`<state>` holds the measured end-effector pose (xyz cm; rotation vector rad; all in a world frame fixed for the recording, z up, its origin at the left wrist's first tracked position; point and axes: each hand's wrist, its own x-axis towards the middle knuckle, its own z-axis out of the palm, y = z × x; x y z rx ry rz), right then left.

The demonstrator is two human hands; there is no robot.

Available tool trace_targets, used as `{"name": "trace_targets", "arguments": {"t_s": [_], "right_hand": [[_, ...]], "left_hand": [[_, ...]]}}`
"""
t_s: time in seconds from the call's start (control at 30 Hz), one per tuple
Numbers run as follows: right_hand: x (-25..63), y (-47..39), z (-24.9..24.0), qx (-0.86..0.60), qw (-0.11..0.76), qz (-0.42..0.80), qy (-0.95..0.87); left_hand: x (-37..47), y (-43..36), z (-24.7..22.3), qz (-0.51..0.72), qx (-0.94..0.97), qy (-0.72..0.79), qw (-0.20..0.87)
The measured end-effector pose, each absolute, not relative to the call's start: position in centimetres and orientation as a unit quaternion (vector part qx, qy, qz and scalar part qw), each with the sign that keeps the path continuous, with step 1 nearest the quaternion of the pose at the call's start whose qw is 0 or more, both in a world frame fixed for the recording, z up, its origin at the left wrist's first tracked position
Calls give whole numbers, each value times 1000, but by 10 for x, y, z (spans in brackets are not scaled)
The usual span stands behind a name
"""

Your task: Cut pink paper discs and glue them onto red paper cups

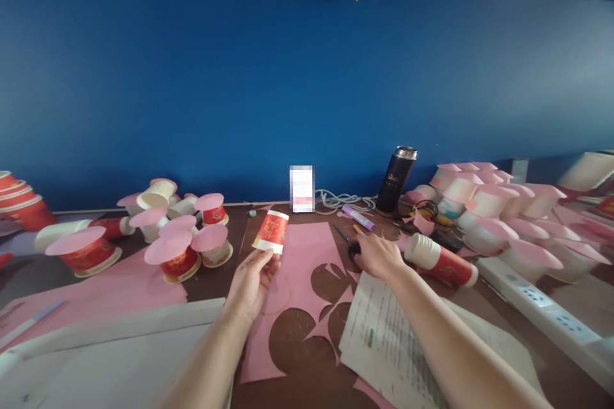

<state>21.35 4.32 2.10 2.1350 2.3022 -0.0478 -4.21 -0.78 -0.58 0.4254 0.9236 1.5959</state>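
A red and white paper cup is in my left hand, held by its lower end between thumb and fingers above a pink paper sheet. Round holes have been cut from that sheet, and a faint circle is marked on it near my left wrist. Dark scissors lie at the sheet's right edge, blades pointing away from me. My right hand is closed around their handles, its fingers partly hidden from view. A small orange stick shows just beyond the right hand.
Cups topped with pink discs stand left, and more crowd the right. Nearby are a black thermos, purple glue stick, stacked cups, printed papers, a power strip and a phone-like screen.
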Motion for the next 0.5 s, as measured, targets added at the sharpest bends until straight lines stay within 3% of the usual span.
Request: {"name": "trace_targets", "arguments": {"t_s": [0.13, 0.3, 0.5], "right_hand": [[218, 49, 17, 692, -52, -36, 719], [217, 55, 17, 675, -224, -107, 695], [205, 54, 16, 575, -382, -399, 603]], "left_hand": [[-44, -7, -6, 685, 177, 394, 586], [-53, -2, -6, 712, 163, 389, 562], [-59, 5, -8, 734, 144, 380, 543]]}}
